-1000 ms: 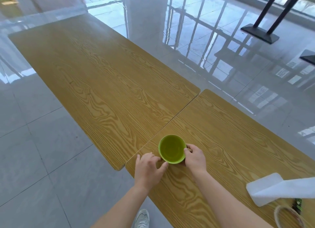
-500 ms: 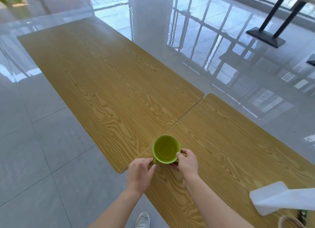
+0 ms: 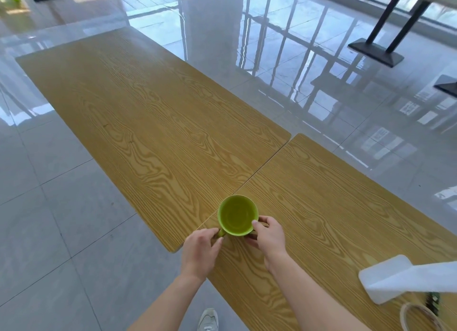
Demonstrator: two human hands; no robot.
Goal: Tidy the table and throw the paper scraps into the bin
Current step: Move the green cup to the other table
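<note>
A green cup stands on the wooden table, right by the seam where it meets a second table. My left hand pinches the cup's small handle at its near left side. My right hand wraps around the cup's right wall. The cup looks empty inside. A white sheet of paper lies at the table's right end, partly cut off by the frame edge. No bin is in view.
A round woven rim and a small dark green object sit near the paper at the lower right. Glossy tiled floor surrounds the tables. Black table bases stand at the far right. My shoe shows below.
My left hand has shifted from lying flat beside the cup to pinching its handle. The cup has turned slightly and moved a little left toward the seam. My view has tilted.
</note>
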